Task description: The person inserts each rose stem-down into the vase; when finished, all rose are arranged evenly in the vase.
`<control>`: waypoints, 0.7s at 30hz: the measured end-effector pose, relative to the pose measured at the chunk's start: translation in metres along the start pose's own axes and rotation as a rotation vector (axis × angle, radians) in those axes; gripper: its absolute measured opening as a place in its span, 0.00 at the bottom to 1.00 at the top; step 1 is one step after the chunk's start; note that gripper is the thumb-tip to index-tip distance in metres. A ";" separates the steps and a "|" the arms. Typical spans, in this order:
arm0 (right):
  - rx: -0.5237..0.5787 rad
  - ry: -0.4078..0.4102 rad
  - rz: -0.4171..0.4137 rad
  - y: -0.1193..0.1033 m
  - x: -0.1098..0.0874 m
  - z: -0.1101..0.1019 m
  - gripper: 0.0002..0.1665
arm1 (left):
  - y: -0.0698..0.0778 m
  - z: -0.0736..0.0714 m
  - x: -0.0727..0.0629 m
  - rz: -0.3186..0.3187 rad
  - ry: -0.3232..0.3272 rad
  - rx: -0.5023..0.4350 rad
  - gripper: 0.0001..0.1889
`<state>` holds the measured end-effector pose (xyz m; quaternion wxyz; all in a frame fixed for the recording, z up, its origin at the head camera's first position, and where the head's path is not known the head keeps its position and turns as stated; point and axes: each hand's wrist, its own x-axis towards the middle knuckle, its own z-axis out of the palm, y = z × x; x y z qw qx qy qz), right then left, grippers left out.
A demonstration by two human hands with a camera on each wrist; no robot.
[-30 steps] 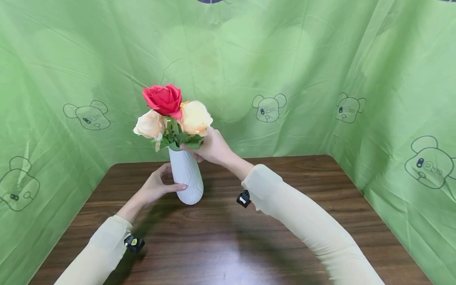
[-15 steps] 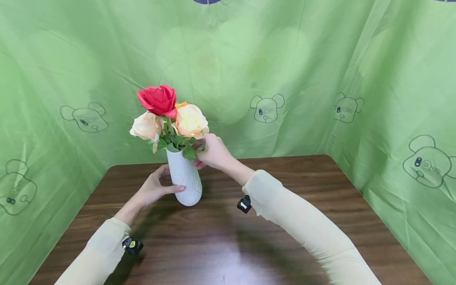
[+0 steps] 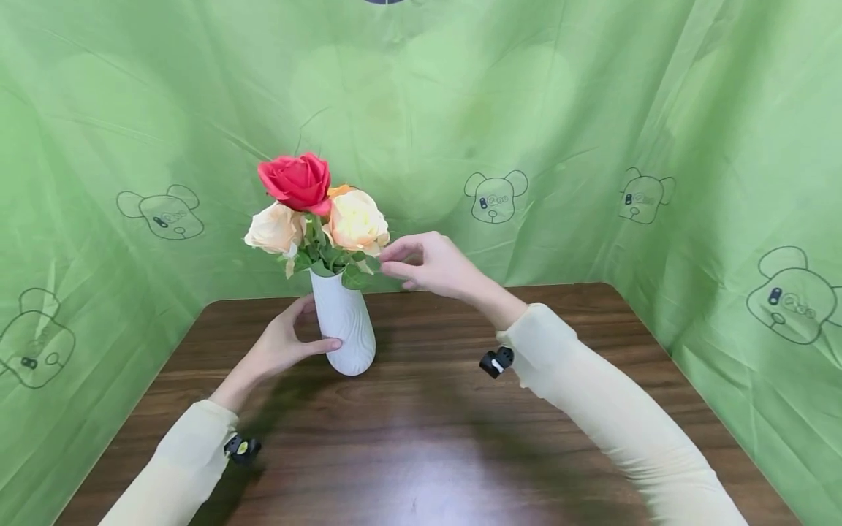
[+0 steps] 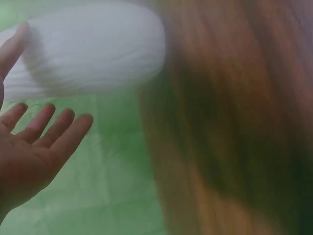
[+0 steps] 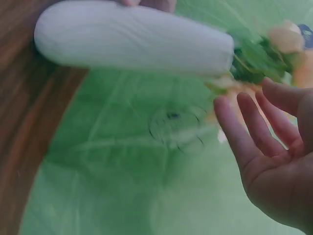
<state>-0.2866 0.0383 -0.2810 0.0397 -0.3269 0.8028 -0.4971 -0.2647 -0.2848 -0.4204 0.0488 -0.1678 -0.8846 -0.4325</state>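
Observation:
A white ribbed vase (image 3: 345, 329) stands on the table, holding a red rose (image 3: 296, 181), a pale peach rose (image 3: 276, 228) and a cream-yellow rose (image 3: 357, 220). Part of an orange flower (image 3: 340, 191) peeks out behind them. At the vase's left side is my left hand (image 3: 284, 342); its thumb lies against the front of the vase. The left wrist view shows its other fingers (image 4: 66, 132) loosely extended, not wrapped round the vase (image 4: 98, 49). My right hand (image 3: 441, 264) is just right of the green leaves (image 3: 358, 274), with relaxed fingers and nothing in them.
The dark wooden table (image 3: 395, 438) has its back edge close behind the vase. Green cloth (image 3: 421, 109) with printed bear heads hangs at the back and sides. A small black camera (image 3: 496, 361) sits at my right wrist, another camera (image 3: 242, 448) at my left.
My right hand has let go of the leaves beneath the cream-yellow rose and drawn back to the right. The left hand and the vase stay in nearly the same place.

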 end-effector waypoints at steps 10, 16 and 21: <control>-0.633 0.250 -0.248 0.011 -0.061 -0.066 0.18 | 0.017 -0.033 -0.018 0.264 0.199 0.431 0.31; -0.835 0.338 -0.214 0.025 -0.096 -0.089 0.24 | 0.017 -0.049 -0.025 0.295 0.267 0.582 0.27; -0.930 0.285 -0.062 0.041 -0.121 -0.101 0.32 | 0.010 -0.057 -0.029 0.259 0.279 0.656 0.28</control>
